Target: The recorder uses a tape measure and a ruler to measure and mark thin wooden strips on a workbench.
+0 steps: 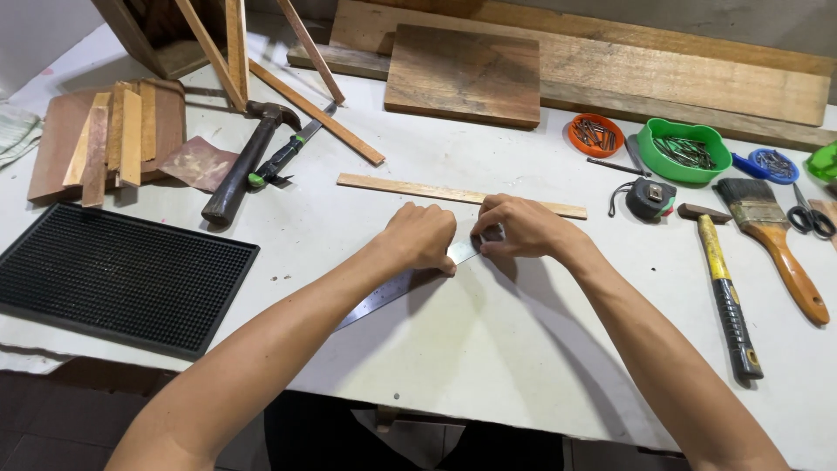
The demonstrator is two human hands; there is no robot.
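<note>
A metal ruler (384, 296) lies slantwise on the white table (488, 349), its upper end under both hands. My left hand (423, 235) presses down on the ruler with fingers curled. My right hand (519, 228) pinches the ruler's upper end just beside it. A thin light wooden strip (392, 186) lies just beyond the hands, running left to right; my right hand covers part of it.
A black ribbed mat (113, 275) lies at left. Behind it are a dark-handled hammer (240, 170), a green-handled knife (283, 157) and wood offcuts (109, 135). At right are a tape measure (649, 199), a yellow-handled hammer (724, 292), a paintbrush (776, 235), scissors (811, 218) and bowls of nails (684, 150). Planks (610, 70) line the back.
</note>
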